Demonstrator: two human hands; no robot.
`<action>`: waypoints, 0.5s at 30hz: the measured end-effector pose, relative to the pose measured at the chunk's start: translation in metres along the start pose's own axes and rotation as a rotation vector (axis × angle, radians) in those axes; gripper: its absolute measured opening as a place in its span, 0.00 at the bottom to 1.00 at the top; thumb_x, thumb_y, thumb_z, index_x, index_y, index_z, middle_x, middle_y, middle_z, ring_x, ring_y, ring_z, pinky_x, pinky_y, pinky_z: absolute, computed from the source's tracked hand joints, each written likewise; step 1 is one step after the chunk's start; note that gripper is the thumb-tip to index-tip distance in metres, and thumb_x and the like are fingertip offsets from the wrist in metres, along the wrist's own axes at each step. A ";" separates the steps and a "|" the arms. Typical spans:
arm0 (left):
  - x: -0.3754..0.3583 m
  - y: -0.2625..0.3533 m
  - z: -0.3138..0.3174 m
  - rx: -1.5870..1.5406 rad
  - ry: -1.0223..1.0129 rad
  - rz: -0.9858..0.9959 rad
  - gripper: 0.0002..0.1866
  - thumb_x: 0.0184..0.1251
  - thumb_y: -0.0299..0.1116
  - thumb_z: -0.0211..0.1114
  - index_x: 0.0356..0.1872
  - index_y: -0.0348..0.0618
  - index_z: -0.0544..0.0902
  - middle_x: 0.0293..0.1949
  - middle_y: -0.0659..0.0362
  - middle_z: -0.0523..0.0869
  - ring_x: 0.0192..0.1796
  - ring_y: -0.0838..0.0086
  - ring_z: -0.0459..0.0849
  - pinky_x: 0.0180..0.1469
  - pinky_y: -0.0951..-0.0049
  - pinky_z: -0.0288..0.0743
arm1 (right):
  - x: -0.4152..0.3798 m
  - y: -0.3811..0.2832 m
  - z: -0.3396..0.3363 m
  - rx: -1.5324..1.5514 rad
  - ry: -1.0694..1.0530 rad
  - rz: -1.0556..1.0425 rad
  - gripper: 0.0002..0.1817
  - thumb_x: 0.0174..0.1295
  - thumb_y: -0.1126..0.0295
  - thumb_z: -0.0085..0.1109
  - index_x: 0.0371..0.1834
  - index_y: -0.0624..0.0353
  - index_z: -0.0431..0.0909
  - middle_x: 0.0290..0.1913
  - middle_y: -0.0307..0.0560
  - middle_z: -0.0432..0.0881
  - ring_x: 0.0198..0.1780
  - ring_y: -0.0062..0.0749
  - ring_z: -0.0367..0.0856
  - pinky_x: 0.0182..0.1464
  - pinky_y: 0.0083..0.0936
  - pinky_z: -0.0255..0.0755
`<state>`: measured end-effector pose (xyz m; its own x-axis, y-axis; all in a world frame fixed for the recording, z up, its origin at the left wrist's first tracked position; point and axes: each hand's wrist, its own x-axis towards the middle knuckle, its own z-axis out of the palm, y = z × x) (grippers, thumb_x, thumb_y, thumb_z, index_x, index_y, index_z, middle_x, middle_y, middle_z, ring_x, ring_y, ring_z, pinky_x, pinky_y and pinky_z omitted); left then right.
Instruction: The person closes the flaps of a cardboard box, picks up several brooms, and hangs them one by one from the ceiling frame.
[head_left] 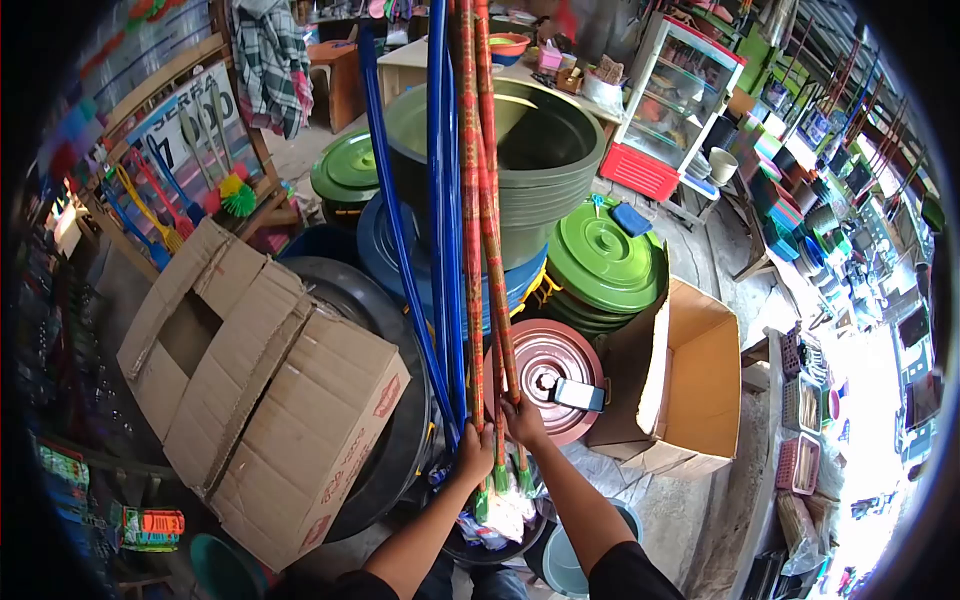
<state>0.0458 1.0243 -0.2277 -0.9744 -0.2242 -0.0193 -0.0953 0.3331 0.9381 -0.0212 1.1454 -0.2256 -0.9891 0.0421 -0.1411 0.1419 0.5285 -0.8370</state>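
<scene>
My left hand [474, 455] is closed around the lower ends of several long upright handles: blue poles [440, 200] and red-orange patterned poles [472, 200]. Just to its right, my right hand [522, 420] grips one red-orange patterned pole [492, 220] near its lower end. The poles rise from a dark bucket [470, 550] below my hands and lean up past the top of the view. Their green and white lower ends [500, 500] sit in the bucket.
A large cardboard box [270, 390] lies at the left on a black tub [400, 440]. Behind the poles stand stacked dark green basins [550, 150], green lids [605, 260], a maroon lid [545, 370] and an open cardboard box [690, 380]. Shelves of wares line the right.
</scene>
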 end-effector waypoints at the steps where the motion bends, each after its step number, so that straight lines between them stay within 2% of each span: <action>1: -0.003 -0.001 -0.001 -0.049 -0.018 -0.004 0.17 0.71 0.45 0.53 0.42 0.38 0.70 0.30 0.40 0.79 0.35 0.41 0.78 0.35 0.51 0.70 | 0.000 0.002 -0.001 0.009 0.004 -0.008 0.15 0.64 0.61 0.57 0.47 0.62 0.75 0.38 0.55 0.83 0.43 0.49 0.82 0.45 0.36 0.72; 4: -0.014 -0.009 0.000 -0.155 -0.028 0.036 0.15 0.71 0.39 0.54 0.46 0.37 0.69 0.30 0.43 0.78 0.35 0.47 0.79 0.37 0.57 0.71 | 0.002 -0.003 -0.012 0.059 0.011 -0.018 0.13 0.65 0.63 0.57 0.43 0.63 0.75 0.36 0.55 0.82 0.40 0.46 0.81 0.45 0.34 0.72; 5: -0.018 -0.016 0.001 -0.149 -0.019 0.046 0.15 0.71 0.39 0.54 0.46 0.37 0.69 0.30 0.43 0.78 0.35 0.47 0.79 0.37 0.57 0.71 | 0.000 -0.008 -0.017 0.131 0.008 -0.032 0.12 0.65 0.65 0.57 0.42 0.63 0.75 0.34 0.50 0.81 0.37 0.38 0.79 0.42 0.31 0.71; 7: -0.027 0.003 -0.009 -0.168 0.004 0.066 0.13 0.71 0.37 0.54 0.46 0.37 0.69 0.29 0.47 0.77 0.32 0.54 0.79 0.36 0.61 0.71 | 0.003 -0.001 -0.022 0.293 -0.016 -0.027 0.10 0.66 0.67 0.56 0.43 0.62 0.73 0.33 0.44 0.79 0.35 0.28 0.77 0.40 0.26 0.71; 8: -0.032 0.015 -0.015 -0.206 -0.004 0.037 0.12 0.71 0.36 0.54 0.45 0.37 0.69 0.30 0.52 0.75 0.31 0.63 0.77 0.36 0.65 0.70 | 0.004 0.004 -0.026 0.347 -0.046 -0.038 0.07 0.67 0.70 0.54 0.43 0.62 0.72 0.32 0.38 0.76 0.33 0.21 0.74 0.38 0.22 0.70; 9: -0.034 0.016 -0.016 -0.204 0.002 0.046 0.12 0.71 0.36 0.54 0.45 0.37 0.69 0.30 0.52 0.75 0.31 0.63 0.77 0.36 0.65 0.70 | 0.004 0.005 -0.031 0.350 -0.047 -0.029 0.06 0.67 0.72 0.53 0.43 0.61 0.71 0.29 0.37 0.73 0.31 0.19 0.72 0.35 0.19 0.69; 11: -0.039 0.017 -0.021 -0.234 0.027 0.146 0.12 0.71 0.36 0.53 0.45 0.37 0.69 0.30 0.57 0.73 0.31 0.69 0.74 0.37 0.68 0.70 | -0.004 0.007 -0.042 0.482 -0.033 -0.033 0.05 0.68 0.73 0.51 0.43 0.60 0.69 0.28 0.35 0.71 0.29 0.19 0.70 0.33 0.18 0.67; 15: -0.051 0.046 -0.043 -0.337 -0.010 0.094 0.08 0.71 0.31 0.50 0.44 0.39 0.69 0.30 0.60 0.72 0.31 0.75 0.73 0.35 0.72 0.69 | -0.040 -0.028 -0.087 0.286 0.007 -0.085 0.09 0.68 0.73 0.51 0.48 0.60 0.66 0.29 0.35 0.68 0.28 0.17 0.67 0.29 0.17 0.64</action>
<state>0.1001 1.0118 -0.1690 -0.9777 -0.1976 0.0712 0.0665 0.0301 0.9973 0.0113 1.2025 -0.1505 -0.9980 0.0138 -0.0612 0.0627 0.2705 -0.9607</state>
